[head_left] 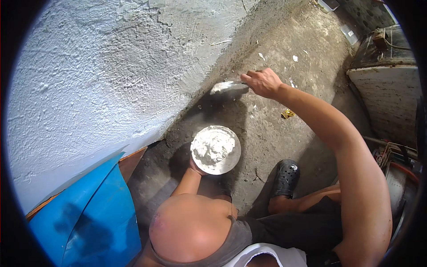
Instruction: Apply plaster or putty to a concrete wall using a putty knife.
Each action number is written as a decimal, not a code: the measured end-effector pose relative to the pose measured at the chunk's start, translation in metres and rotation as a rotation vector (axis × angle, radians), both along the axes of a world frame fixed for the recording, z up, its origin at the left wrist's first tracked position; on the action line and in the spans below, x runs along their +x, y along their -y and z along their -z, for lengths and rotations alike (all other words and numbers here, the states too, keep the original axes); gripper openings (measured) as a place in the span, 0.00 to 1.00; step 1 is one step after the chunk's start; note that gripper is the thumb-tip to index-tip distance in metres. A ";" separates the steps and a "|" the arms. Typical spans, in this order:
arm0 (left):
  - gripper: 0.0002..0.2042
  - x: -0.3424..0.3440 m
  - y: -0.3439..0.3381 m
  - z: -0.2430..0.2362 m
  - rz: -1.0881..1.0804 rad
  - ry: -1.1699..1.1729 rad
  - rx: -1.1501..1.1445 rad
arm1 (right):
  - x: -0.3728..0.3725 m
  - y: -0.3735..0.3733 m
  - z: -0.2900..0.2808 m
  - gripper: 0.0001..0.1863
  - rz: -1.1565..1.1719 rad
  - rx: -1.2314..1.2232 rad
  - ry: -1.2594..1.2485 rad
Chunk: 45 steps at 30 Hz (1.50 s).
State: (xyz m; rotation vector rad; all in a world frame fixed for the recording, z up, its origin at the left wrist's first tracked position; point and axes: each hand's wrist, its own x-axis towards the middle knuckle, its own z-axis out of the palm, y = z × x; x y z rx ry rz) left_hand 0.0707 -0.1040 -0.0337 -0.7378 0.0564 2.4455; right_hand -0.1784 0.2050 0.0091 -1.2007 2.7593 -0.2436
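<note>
My left hand (195, 167), partly hidden under the rim, is closed on the near left side of a round bowl (235, 153). Thick white plaster paste (214, 146) lies heaped in the bowl. Farther out and to the right, my right hand (263, 82) is wrapped round the handle of a putty knife (235, 86). White paste coats the blade toward its left end. The knife is held beyond the bowl, close to the foot of the rough wall (147, 66); whether it touches the wall I cannot tell.
A blue sheet (102, 209) leans by the wall at lower left. White scraps and a crumpled gold wrapper (288, 113) lie on the dirty concrete floor (302, 53). A weathered white box-like object (384, 89) stands at right. My foot wears a black clog (286, 178).
</note>
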 end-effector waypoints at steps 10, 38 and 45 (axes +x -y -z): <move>0.30 -0.003 0.004 -0.007 0.044 -0.049 -0.012 | 0.032 0.004 -0.014 0.15 0.057 -0.322 0.186; 0.31 -0.010 -0.001 -0.003 0.080 0.016 -0.053 | 0.013 0.003 0.027 0.21 0.195 -0.202 -0.001; 0.31 -0.007 0.004 0.002 0.090 -0.029 0.037 | 0.018 0.059 0.004 0.19 0.014 -0.171 -0.061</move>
